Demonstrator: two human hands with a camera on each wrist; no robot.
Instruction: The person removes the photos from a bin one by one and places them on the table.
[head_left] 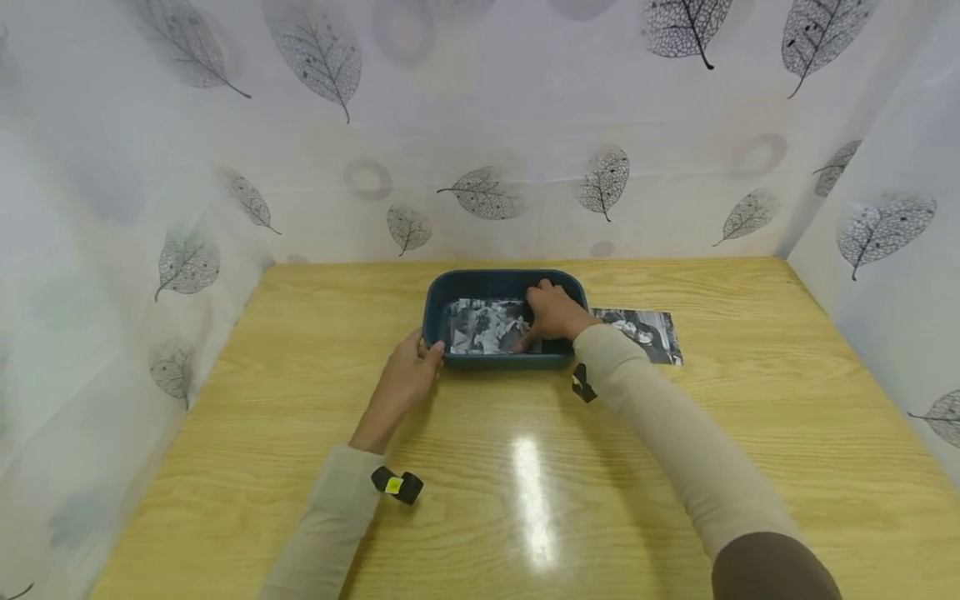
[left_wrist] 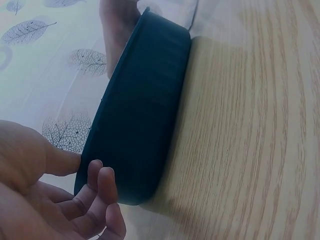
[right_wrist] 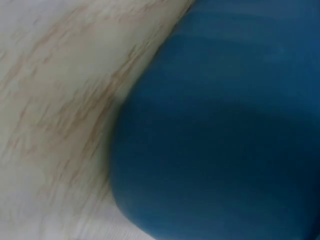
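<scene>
A dark blue rectangular tray (head_left: 491, 362) with rounded corners stands at the back of the table. Inside it lie black-and-white photographs (head_left: 487, 327). My left hand (head_left: 408, 371) holds the tray's near left corner, thumb at the rim and fingers against the outer wall, as the left wrist view also shows. My right hand (head_left: 557, 312) reaches into the tray and grips the photographs at their right end, fingers on the far side and thumb on the near side. The right wrist view has only the tray's outer wall (right_wrist: 215, 125), close and blurred; the hand is out of it.
Another black-and-white photograph (head_left: 652, 337) lies on the wooden table (head_left: 315, 325) just right of the tray, partly behind the right wrist. A leaf-patterned white cloth (head_left: 540, 108) hangs behind the table and along both sides.
</scene>
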